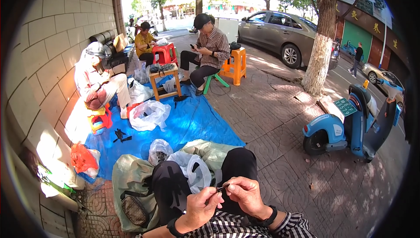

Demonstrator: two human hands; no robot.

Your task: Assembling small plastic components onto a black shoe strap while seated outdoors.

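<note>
Above my lap, my left hand [202, 207] and my right hand [246, 197] meet, fingertips pinched together. Between them is a small, thin dark piece [220, 189], gripped from both sides; its exact kind is too small to make out. A white plastic bag [199, 177] with something dark inside lies between my knees. Just beyond it, a clear bag [160, 150] contains small dark pieces. By my left leg stands a pale green woven sack [131, 172] with a brown patterned pouch [134, 211] against it.
A blue tarp [197, 124] spreads ahead, bearing a white bag [150, 115] and dark strips [121, 136]. Three people sit on low stools around a wooden stool [162, 74]. A tiled wall [57, 45] runs along the left. A blue scooter [356, 124] and a tree [321, 41] stand right.
</note>
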